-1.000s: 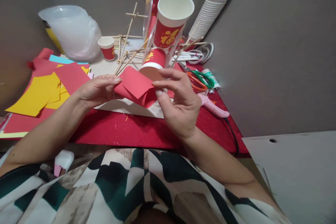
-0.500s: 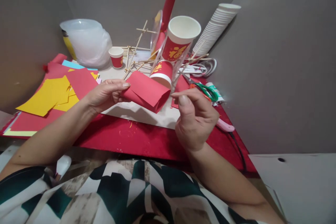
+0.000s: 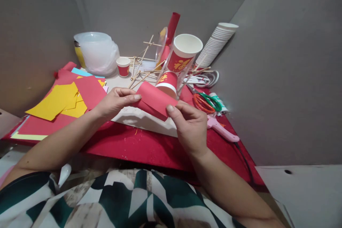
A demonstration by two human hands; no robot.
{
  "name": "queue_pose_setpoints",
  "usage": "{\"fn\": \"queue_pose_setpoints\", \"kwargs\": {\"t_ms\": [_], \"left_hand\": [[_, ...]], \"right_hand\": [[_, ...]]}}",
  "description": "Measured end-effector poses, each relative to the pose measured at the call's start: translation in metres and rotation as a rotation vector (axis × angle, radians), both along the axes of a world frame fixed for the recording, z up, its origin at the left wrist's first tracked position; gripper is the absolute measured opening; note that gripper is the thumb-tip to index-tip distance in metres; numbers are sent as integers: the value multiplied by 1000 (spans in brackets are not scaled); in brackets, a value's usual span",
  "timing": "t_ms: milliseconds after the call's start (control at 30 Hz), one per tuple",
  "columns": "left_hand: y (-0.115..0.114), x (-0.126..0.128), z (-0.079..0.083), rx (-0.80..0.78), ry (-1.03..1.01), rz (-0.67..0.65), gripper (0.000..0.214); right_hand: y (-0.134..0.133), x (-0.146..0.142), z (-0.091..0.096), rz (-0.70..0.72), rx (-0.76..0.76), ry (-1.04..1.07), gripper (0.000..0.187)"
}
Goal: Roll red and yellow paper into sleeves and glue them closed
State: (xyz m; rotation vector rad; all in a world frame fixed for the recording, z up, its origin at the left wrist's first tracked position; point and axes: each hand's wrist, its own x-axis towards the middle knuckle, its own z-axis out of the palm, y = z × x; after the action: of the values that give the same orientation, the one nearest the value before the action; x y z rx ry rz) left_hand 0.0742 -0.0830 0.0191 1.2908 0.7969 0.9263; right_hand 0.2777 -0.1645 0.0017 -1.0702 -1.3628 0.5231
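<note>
A rolled sheet of red paper [image 3: 155,100] is held up over the front of the table between my two hands. My left hand [image 3: 120,100] pinches its left end, thumb on top. At the right end, my right hand [image 3: 189,123] grips the paper, its thumb pressing near the open edge. Just behind the roll stand two red and white paper cups, a large upright one [image 3: 184,55] above an upside-down one [image 3: 167,82], with clear plastic around them. Thin wooden sticks [image 3: 144,58] joined in a frame stand to their left.
Yellow paper [image 3: 53,101] and red sheets lie at left. Behind are a plastic-wrapped tub [image 3: 97,55] and a small cup [image 3: 123,67]. On the right are a leaning cup stack [image 3: 217,44], green-handled scissors [image 3: 211,101], orange-handled scissors [image 3: 201,104] and a pink corded tool [image 3: 223,130].
My right hand has moved left and taken hold of the roll's right end. The roll looks flatter now. The camera view has tilted up slightly.
</note>
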Motion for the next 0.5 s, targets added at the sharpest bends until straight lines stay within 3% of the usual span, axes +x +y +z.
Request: {"fn": "queue_pose_setpoints", "kwargs": {"t_ms": [100, 500], "left_hand": [[1, -1, -1, 25, 12, -11, 24], [0, 0, -2, 19, 16, -5, 24]], "right_hand": [[0, 0, 1, 24, -72, 38, 35], [0, -1, 3, 44, -130, 49, 39]]}}
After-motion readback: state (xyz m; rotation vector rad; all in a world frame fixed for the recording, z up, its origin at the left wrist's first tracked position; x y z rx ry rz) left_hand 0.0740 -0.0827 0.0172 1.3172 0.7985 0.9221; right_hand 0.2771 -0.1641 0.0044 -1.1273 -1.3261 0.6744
